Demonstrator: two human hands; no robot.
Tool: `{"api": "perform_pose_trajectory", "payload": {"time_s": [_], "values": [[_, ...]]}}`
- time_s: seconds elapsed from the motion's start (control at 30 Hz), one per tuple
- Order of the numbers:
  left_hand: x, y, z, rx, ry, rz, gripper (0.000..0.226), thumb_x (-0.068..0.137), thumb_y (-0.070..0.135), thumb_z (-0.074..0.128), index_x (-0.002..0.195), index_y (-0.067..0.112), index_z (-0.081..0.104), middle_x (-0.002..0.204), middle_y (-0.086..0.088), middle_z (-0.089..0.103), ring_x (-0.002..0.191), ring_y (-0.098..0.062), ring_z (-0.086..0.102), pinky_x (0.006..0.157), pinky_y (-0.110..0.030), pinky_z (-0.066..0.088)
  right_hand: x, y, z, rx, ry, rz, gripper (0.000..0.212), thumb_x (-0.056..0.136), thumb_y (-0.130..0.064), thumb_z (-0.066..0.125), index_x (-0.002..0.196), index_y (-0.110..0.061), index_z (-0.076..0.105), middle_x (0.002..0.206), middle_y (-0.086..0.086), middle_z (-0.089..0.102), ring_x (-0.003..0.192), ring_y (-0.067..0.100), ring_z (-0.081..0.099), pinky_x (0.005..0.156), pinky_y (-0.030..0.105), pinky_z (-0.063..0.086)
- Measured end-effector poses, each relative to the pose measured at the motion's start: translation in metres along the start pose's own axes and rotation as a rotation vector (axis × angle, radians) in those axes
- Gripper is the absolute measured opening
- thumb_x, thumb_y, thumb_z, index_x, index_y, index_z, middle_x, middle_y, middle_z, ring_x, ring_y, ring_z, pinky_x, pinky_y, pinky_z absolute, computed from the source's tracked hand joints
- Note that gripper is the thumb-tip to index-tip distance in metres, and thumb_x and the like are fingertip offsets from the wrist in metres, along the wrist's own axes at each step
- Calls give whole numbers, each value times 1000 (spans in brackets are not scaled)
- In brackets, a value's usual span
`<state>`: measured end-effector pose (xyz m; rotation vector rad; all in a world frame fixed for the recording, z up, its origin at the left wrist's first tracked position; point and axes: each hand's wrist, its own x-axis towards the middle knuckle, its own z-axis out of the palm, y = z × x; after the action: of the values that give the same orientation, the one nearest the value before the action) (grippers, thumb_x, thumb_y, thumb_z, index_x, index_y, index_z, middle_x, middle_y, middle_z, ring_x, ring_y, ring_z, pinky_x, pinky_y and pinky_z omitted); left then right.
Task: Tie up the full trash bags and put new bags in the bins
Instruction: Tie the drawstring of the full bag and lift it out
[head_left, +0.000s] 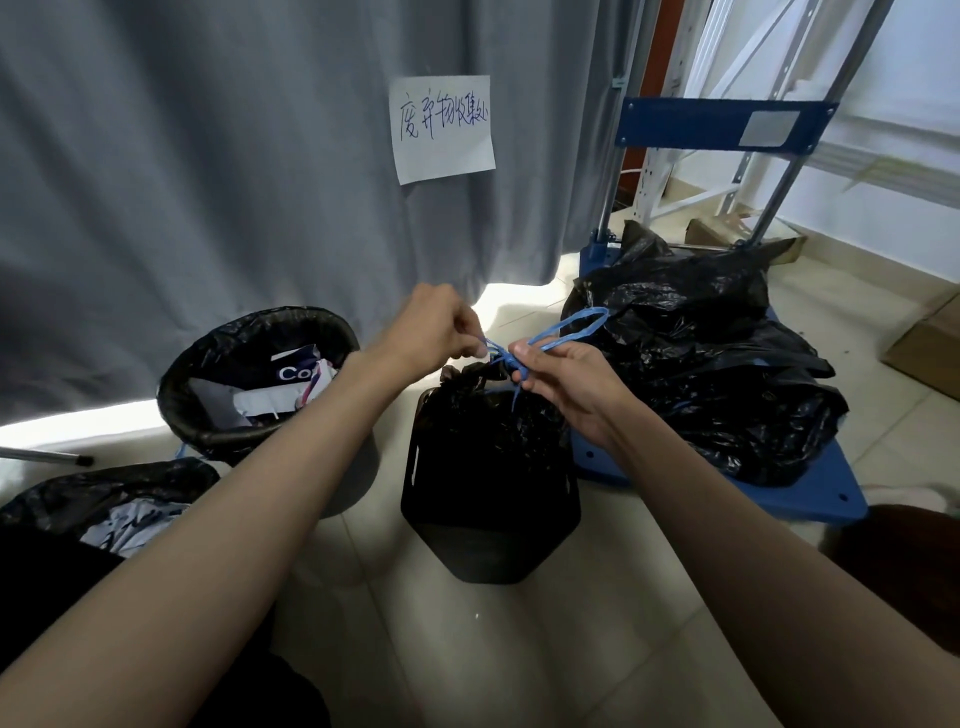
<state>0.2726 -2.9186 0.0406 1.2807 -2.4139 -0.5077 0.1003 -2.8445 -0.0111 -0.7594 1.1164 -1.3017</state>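
A black trash bag (485, 415) sits gathered at the top inside a black bin (488, 514) on the floor in the middle. Its blue drawstring (566, 327) is knotted above the bag's neck, with a loop sticking out to the right. My left hand (431, 327) pinches one end of the string on the left of the knot. My right hand (566, 382) pinches the string at the knot on the right. To the left stands a grey bin (353, 467) lined with a black bag (260, 332) full of paper waste.
Tied and loose black bags (717, 374) lie piled on a blue hand trolley (810, 493) at the right. Another open black bag (93, 493) with paper lies at the lower left. A grey curtain (208, 156) with a paper note (444, 127) hangs behind. Cardboard boxes (930, 343) sit far right.
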Motion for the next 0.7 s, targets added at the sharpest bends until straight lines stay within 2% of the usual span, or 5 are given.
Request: {"api": "perform_pose_trajectory", "payload": {"time_s": [0.2,0.43,0.5,0.57,0.7], "values": [[4,6,-6,-231,82,-30,3,77,15,80,77,16,77,57,3,65,50,-4,56,51,-15,46,0,0,0,7,12,66,12,94,-8,60,100,1,65,83,7,70,65,9,70,61,16,55],[-1,16,11,-458,-128,-14,16,97,10,51,83,17,49,95,-6,73,66,-18,64,66,-33,45,1,1,5,78,5,72,8,96,-2,55,93,-1,62,78,6,62,58,9,57,57,16,50],[-3,16,15,-418,-119,-8,8,91,15,58,88,15,50,91,-3,73,61,-7,62,62,-28,43,2,1,6,97,19,73,7,95,0,56,93,-1,62,79,6,62,58,9,56,57,15,50],[-3,15,18,-320,-110,13,22,78,22,74,91,16,57,82,4,72,56,1,56,59,-24,42,2,1,6,93,45,66,8,93,1,58,88,-2,63,77,7,64,57,9,58,57,15,51],[-2,14,23,-237,-68,43,30,56,23,92,76,22,69,64,9,66,51,4,52,53,-14,38,1,1,6,58,69,51,15,88,0,66,76,-7,60,75,6,67,58,8,63,56,16,52]]}}
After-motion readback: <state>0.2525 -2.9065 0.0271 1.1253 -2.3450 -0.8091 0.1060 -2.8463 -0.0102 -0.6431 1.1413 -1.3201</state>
